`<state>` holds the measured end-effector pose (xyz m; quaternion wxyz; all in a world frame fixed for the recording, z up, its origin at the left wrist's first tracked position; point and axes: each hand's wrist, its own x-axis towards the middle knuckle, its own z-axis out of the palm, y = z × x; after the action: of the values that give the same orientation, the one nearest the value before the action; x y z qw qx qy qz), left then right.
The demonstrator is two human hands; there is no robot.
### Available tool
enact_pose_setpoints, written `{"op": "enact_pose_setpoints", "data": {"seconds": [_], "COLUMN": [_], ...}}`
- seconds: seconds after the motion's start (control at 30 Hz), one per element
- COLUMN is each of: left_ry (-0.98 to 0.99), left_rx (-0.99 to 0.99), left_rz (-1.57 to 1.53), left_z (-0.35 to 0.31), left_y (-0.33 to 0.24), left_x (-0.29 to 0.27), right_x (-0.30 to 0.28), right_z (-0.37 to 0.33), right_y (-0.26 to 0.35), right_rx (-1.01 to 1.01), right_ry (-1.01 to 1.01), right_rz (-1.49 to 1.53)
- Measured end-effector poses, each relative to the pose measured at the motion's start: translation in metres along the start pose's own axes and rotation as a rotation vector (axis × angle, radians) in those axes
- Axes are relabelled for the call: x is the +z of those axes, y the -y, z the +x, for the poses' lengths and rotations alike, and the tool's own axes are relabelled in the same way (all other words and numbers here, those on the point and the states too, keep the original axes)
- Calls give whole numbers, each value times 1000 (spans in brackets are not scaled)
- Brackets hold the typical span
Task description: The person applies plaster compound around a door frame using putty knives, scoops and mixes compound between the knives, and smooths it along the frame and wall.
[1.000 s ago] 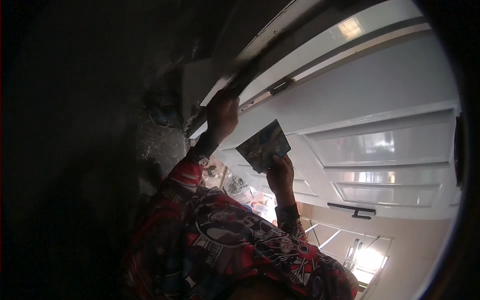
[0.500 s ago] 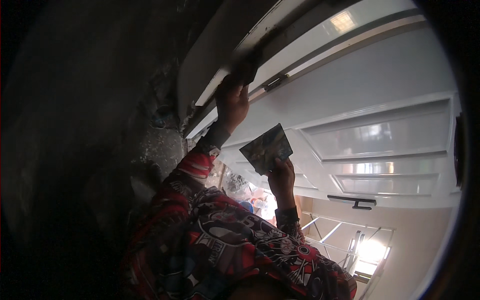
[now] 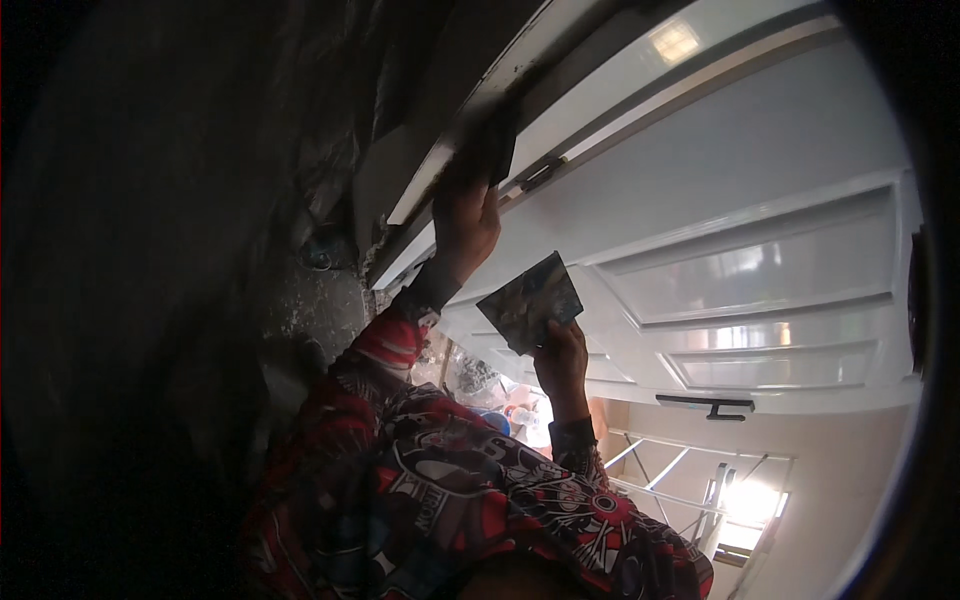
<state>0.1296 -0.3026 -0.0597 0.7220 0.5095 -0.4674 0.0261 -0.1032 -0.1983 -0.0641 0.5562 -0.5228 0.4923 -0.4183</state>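
My left hand (image 3: 466, 225) is raised at the door frame (image 3: 425, 185), its fingers closed round a dark flat tool (image 3: 505, 148). The tool lies close against the frame, and deep shadow hides its working edge and its exact kind. To the right and lower, my right hand (image 3: 562, 358) grips the lower corner of a dark square plate (image 3: 532, 300). The plate is tilted, with pale smears on its face. Behind the plate stands a glossy white panelled door (image 3: 740, 250).
The door carries a dark lever handle (image 3: 705, 405) and a metal hinge (image 3: 543, 175) beside the frame. A white metal rack (image 3: 660, 465) stands at lower right, near a bright window (image 3: 748, 505). A rough dark wall (image 3: 310, 290) runs along the left.
My left hand has shifted slightly along the frame, and its tool sits more in the shadow. My right hand and the square plate have hardly moved.
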Motion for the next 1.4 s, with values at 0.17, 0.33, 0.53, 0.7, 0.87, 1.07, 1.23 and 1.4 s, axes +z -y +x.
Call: {"op": "enact_pose_setpoints", "data": {"seconds": [0.17, 0.33, 0.53, 0.7, 0.87, 1.07, 1.23, 1.4], "left_ry": [66, 103, 327, 323, 244, 453, 487, 448], "left_rx": [-114, -56, 111, 537, 586, 445, 360, 264], "left_rz": [-170, -208, -496, -327, -274, -272, -293, -351], "left_z": [1, 50, 88, 124, 120, 106, 66, 46], "left_y": [-6, -9, -6, -14, -4, 19, 39, 58], "left_x": [-23, -35, -53, -50, -44, -41, -50, -52], "right_x": [-9, -2, -10, -22, -8, -12, -10, -2], "right_z": [-1, 0, -2, -7, -8, -13, -14, -13], "right_y": [2, 1, -6, -11, -6, -5, -11, -4], "right_rx": [65, 27, 116, -20, -203, 55, 123, 122], "right_ry": [-61, -40, -83, -60, -52, -154, -163, -182], "right_rz": [161, 189, 125, 94, -523, 213, 267, 203]}}
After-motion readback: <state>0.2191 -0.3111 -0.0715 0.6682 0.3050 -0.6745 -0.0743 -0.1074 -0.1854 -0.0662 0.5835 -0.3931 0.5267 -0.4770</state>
